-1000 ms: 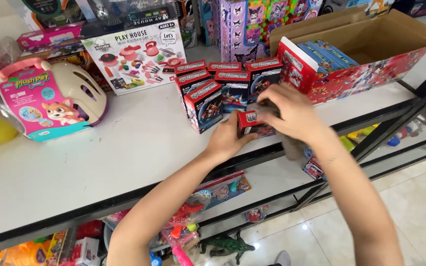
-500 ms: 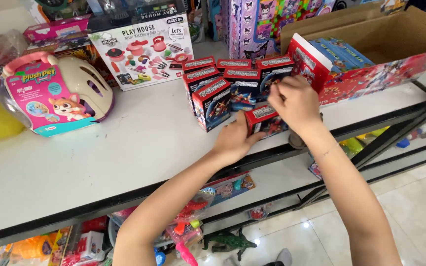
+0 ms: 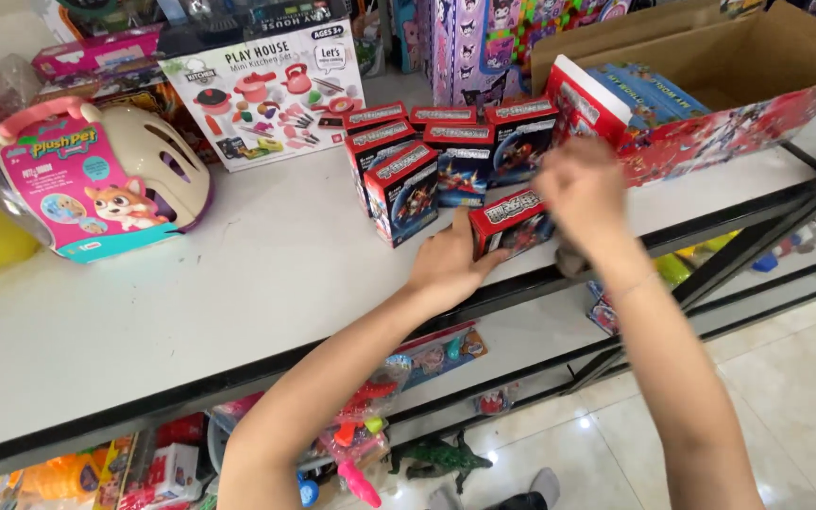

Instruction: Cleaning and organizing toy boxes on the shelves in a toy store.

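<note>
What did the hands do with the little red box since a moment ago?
Both hands held the small red toy box near the shelf edge. Now the left hand steadies it on the shelf, and the right hand, blurred, has lifted toward its top. The boxes standing behind stayed put.

Your arms were bare to past the elbow, no sleeves in frame. Left hand (image 3: 448, 264), at 12 o'clock of center: no ring, no watch, no glove. Right hand (image 3: 583, 194), at 2 o'clock: motion-blurred, nothing worn that I could make out. Wrists bare too.
</note>
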